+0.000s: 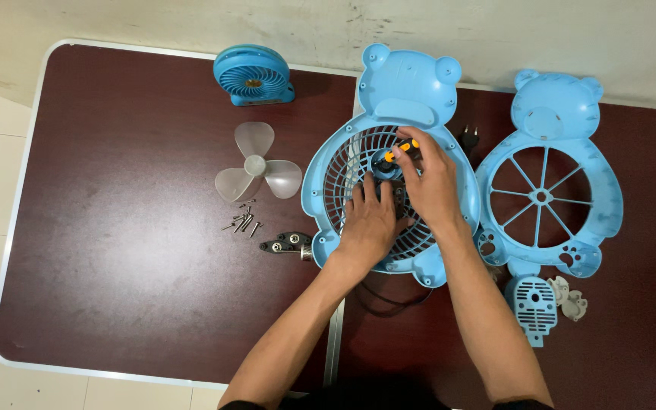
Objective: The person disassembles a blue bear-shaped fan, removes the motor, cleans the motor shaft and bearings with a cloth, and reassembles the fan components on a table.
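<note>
A blue bear-shaped fan housing [408,95] with a round grille lies on the dark red table [115,266]. My left hand [370,224] rests flat on the grille, fingers pointing at the hub. My right hand [430,182] is closed around an orange-handled screwdriver [402,147], whose tip points down into the blue hub [383,161] at the grille's centre. Both forearms reach in from the bottom edge.
A second blue bear-shaped shell [552,182] with spokes lies to the right. A clear three-blade propeller [256,168], several loose screws [243,220], a black bracket [286,244] and a small blue fan [253,74] lie to the left. A blue vent cover [534,304] and a black plug [469,137] are nearby.
</note>
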